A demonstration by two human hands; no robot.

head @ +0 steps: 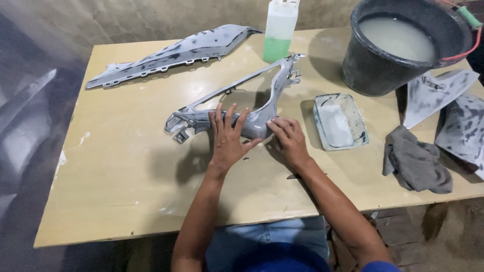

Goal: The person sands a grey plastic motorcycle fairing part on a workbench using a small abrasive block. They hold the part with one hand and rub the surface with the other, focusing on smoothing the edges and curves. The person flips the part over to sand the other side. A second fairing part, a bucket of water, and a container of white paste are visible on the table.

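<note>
Pale tabletop [126, 191] carries a grey frame-shaped panel [262, 95] slanting toward upper right; left hand [228, 138] presses spread-fingered on its lower end, right hand [289, 140] curled, fingertips touching beside it.

You have a grey frame-shaped panel [252, 108] on a pale yellow-tan table [126, 186]. Far left lies a grey panel blotched black [171, 54]. A translucent white jug [280, 30] holds green liquid. The black bucket [403, 48] holds milky grey water. Near right lies a grey rag [416, 163].

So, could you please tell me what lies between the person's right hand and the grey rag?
In the head view, a shallow rectangular tray of whitish liquid sits on the table between the right hand and rag.
</note>
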